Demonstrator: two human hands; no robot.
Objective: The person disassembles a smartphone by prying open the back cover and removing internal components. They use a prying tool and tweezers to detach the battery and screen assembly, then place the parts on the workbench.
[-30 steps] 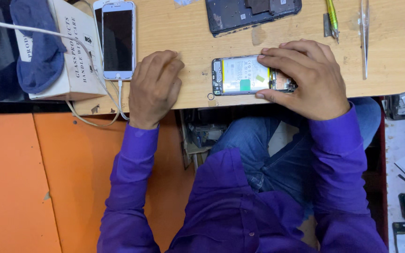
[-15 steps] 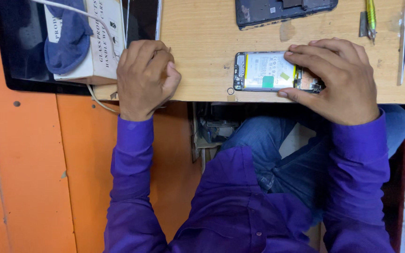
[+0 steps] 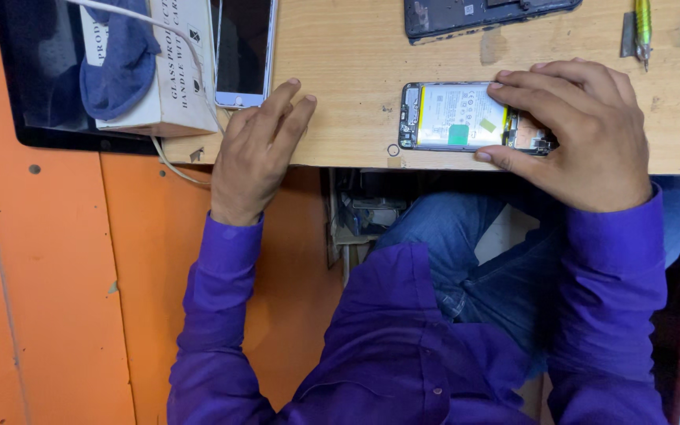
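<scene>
Both arms reach forward in purple sleeves, cuffs at the wrists. The left hand (image 3: 257, 153) lies palm down, back to the camera, fingers loosely spread and pointing ahead and a little rightward, holding nothing. The right hand (image 3: 580, 134) is also palm down, its fingers (image 3: 529, 86) stretched leftward and pressed flat, while the thumb (image 3: 505, 157) runs beneath them, pinching inward.

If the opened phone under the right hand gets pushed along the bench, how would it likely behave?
The opened phone lies flat on the wooden bench, so it would probably slide, not roll or tip. Its back is off, battery and boards exposed, so it looks fragile to pressure. The right hand pins one end; a push might pivot it.
</scene>
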